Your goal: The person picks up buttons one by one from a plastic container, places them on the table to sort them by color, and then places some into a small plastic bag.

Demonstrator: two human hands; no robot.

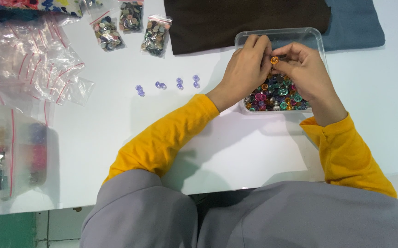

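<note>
My left hand [246,69] and my right hand [303,68] meet over a clear plastic tray [316,37] holding several small coloured round snap buttons [275,94]. Between the fingertips of both hands sits one orange button [274,60], pinched from both sides. Both arms wear yellow sleeves. On the white table [116,128] to the left of the tray lie pairs of purple buttons [161,85] in a short row.
Three small zip bags of mixed buttons [130,28] lie at the back left. A pile of empty clear zip bags [29,64] and a larger bag with buttons [13,156] occupy the left side. Dark brown cloth [245,20] and blue-grey cloth [355,25] lie behind the tray.
</note>
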